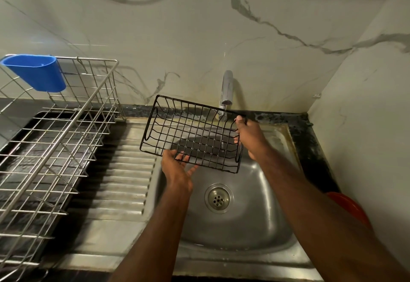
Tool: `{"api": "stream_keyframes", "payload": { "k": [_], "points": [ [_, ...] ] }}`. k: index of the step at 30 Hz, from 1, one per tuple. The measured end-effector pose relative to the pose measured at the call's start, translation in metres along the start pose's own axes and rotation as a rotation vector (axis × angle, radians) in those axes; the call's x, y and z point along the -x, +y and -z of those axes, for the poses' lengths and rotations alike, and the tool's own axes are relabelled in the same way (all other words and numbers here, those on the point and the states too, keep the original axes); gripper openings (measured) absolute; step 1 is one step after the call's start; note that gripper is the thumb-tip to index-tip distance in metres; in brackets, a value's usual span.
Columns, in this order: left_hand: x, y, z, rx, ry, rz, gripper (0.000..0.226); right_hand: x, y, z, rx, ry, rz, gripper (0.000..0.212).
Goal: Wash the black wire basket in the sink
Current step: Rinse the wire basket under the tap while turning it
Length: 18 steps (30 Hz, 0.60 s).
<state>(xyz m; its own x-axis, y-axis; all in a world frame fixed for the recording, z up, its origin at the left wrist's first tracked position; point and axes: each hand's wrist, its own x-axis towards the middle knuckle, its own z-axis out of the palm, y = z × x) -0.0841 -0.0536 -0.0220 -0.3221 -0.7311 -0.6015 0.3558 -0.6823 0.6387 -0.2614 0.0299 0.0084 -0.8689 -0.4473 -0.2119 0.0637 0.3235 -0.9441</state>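
Two grips on basket (191, 134) — right grip (250, 137) round its right end, left grip (177, 168) pinching near rim — long axis crosswise.

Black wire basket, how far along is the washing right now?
Done: the tap is running and the black wire basket is over the sink. In hand: the right hand grips its right end, the left hand holds its near edge, water hitting the right side. Left: rinsing the left side, then draining.
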Motion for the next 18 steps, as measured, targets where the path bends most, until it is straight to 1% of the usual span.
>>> {"api": "stream_keyframes", "payload": {
  "k": [2,5,10,14,18],
  "points": [
    [-0.0019,0.0014,0.0011,-0.005,0.002,-0.006,0.016,-0.0005,0.0011,-0.0015,-0.002,-0.014,0.002,0.037],
    [-0.0038,0.0027,0.0009,-0.02,0.002,-0.011,0.017,-0.0006,0.0021,-0.002,-0.003,-0.026,0.008,0.031],
    [-0.0022,0.0037,-0.0015,-0.03,0.0,-0.024,0.016,-0.0025,-0.002,-0.0015,-0.022,-0.037,0.005,0.028],
    [-0.0013,0.0048,-0.0025,-0.017,-0.001,-0.025,0.017,-0.0072,-0.0027,-0.0004,-0.08,-0.064,-0.035,0.021],
    [-0.0008,0.0062,-0.0044,0.002,0.004,-0.03,0.015,-0.01,0.0014,-0.0016,-0.139,-0.102,-0.093,0.023]
  ]
}}
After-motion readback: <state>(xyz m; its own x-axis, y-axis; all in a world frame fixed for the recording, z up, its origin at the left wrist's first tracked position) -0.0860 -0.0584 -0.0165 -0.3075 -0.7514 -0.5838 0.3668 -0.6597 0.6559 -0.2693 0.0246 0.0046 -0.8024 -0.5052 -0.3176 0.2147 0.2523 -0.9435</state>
